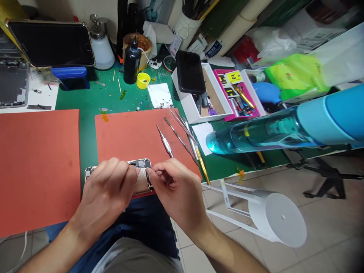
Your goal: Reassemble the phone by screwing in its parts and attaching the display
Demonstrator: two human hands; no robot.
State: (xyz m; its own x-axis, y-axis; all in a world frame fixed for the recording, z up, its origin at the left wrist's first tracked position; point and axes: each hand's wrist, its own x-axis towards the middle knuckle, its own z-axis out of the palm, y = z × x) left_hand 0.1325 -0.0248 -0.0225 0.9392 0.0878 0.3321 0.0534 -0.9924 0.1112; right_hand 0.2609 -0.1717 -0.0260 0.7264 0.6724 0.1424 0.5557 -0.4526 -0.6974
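An opened smartphone [141, 182] with its inner parts exposed lies flat near the front edge of an orange-red mat [129, 132]. My left hand [109, 185] curls over the phone's middle, fingers closed, covering much of it. What those fingertips grip is hidden. At the phone's right end my right hand [179, 189] pinches thumb and forefinger together, and whatever is between them is too small to name. A thin dark strip shows between the two hands above the phone. Just beyond my right hand lies a metal tool with a knurled grip [165, 141].
Tweezers [183, 127], a metal spatula [179, 137] and a gold-ended pen-like tool [202, 167] lie right of the phone. Farther off are a dark dropper bottle [132, 60], a white box [210, 110] and a blue water bottle [256, 131]. A propped phone [52, 43] stands back left.
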